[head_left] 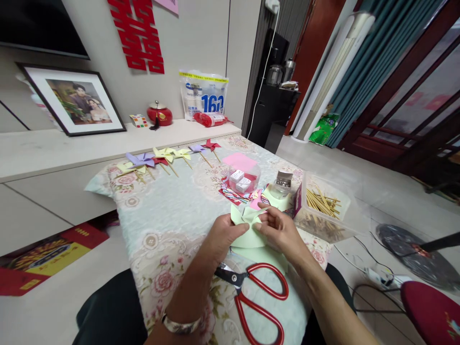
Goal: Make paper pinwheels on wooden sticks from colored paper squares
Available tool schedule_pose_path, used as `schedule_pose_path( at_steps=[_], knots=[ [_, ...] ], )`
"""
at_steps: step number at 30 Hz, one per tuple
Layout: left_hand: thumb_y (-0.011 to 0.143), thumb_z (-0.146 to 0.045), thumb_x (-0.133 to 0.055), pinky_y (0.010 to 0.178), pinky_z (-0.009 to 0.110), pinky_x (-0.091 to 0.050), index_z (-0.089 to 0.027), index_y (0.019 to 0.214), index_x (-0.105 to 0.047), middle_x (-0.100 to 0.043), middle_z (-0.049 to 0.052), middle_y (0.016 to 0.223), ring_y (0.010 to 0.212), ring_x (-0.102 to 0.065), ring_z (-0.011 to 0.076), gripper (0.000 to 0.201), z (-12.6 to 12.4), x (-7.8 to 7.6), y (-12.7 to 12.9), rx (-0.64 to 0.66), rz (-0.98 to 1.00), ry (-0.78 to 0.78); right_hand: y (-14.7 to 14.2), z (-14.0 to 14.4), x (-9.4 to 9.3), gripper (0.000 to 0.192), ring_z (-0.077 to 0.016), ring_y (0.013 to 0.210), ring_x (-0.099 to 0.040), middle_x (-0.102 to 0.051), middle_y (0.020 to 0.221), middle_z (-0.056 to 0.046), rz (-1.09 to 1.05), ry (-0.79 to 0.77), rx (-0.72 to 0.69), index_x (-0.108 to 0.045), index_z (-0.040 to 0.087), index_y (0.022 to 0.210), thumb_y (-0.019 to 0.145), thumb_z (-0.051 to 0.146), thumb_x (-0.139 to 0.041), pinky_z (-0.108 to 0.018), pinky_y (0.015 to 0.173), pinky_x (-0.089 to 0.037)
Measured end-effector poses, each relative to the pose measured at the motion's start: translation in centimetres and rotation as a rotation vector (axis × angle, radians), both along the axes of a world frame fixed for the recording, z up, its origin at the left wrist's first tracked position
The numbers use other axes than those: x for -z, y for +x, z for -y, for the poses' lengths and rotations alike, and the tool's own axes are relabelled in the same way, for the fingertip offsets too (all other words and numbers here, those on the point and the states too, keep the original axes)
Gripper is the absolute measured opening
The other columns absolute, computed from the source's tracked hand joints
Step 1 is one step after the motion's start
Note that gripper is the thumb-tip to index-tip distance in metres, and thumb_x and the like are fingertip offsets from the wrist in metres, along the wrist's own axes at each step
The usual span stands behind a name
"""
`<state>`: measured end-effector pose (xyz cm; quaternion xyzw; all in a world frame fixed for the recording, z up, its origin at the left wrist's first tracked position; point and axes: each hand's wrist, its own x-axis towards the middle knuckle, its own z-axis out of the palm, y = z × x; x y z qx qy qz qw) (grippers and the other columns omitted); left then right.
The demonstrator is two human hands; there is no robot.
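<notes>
Both hands hold one pale green paper pinwheel (251, 238), its cut corners bent in toward the middle. My left hand (227, 235) pinches it from the left, thumb on the paper near its centre. On the right side my right hand (278, 227) grips it between thumb and fingers. Another pale green paper (266, 258) lies underneath. Red-handled scissors (247, 292) rest on the cloth close to me, blades pointing left under my left wrist. Finished paper pinwheels on sticks, such as a purple one (140, 160) and a red one (211, 145), lie along the far edge.
A clear tub of wooden sticks (354, 215) stands at the right. Beyond my hands are a round clear container (247, 175) with small white boxes, a small clear box (282, 184) and coloured paper scraps (237, 195). A flowered tablecloth (172, 206) covers the table.
</notes>
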<state>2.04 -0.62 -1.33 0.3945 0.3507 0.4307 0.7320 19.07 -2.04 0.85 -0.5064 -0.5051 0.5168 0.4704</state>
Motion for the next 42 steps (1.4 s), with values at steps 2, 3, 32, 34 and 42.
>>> schedule_pose_path(
  at_steps=[2,3,32,34,42],
  knots=[
    [0.069,-0.025,-0.077,0.075,0.032,-0.053,-0.01,0.104,-0.074,-0.078,0.008,0.088,0.075,-0.07,0.0233,0.038,-0.1,0.0,-0.1,-0.03,0.029,-0.009,0.9,0.1,0.1,0.044,-0.0185,0.083,-0.063,-0.07,0.094,-0.004,-0.006,0.056,0.083,-0.068,0.019,0.109,0.071,0.035,-0.082,-0.031,0.077,-0.049],
    [0.069,-0.025,-0.077,0.075,0.033,-0.053,-0.011,0.103,-0.074,-0.078,0.008,0.088,0.077,-0.07,0.0239,0.037,-0.1,0.0,-0.2,-0.042,0.043,-0.013,1.3,0.2,0.1,0.036,-0.0191,0.085,-0.064,-0.071,0.094,-0.004,0.004,0.095,0.12,-0.07,0.02,0.103,0.073,0.037,-0.081,-0.032,0.079,-0.049],
    [0.067,-0.023,-0.078,0.073,0.03,-0.052,-0.013,0.098,-0.075,-0.077,0.007,0.088,0.074,-0.069,0.0215,0.033,0.1,-0.7,-0.4,-0.009,0.124,-0.046,2.3,1.8,-0.5,0.022,-0.0231,0.101,-0.056,-0.059,0.105,-0.008,0.666,0.83,-0.183,-0.074,0.027,0.106,0.093,0.015,-0.06,-0.038,0.084,-0.049],
    [0.07,-0.022,-0.077,0.073,0.03,-0.052,-0.013,0.103,-0.074,-0.077,0.007,0.089,0.073,-0.068,0.0205,0.035,0.1,-0.4,-0.4,0.012,0.123,-0.027,2.3,1.6,-0.8,0.019,-0.0281,0.117,-0.05,-0.056,0.125,-0.009,0.724,0.875,-0.203,-0.075,0.028,0.102,0.094,0.019,-0.06,-0.047,0.097,-0.043],
    [0.07,-0.023,-0.077,0.067,0.025,-0.049,-0.01,0.102,-0.075,-0.075,0.006,0.083,0.069,-0.062,0.0156,0.035,0.3,-0.5,-0.1,0.027,0.058,0.004,1.6,1.9,-1.7,0.012,-0.0308,0.133,-0.039,-0.05,0.142,-0.007,0.765,0.756,-0.247,-0.07,0.023,0.088,0.094,0.021,-0.059,-0.052,0.11,-0.033]
  ],
)
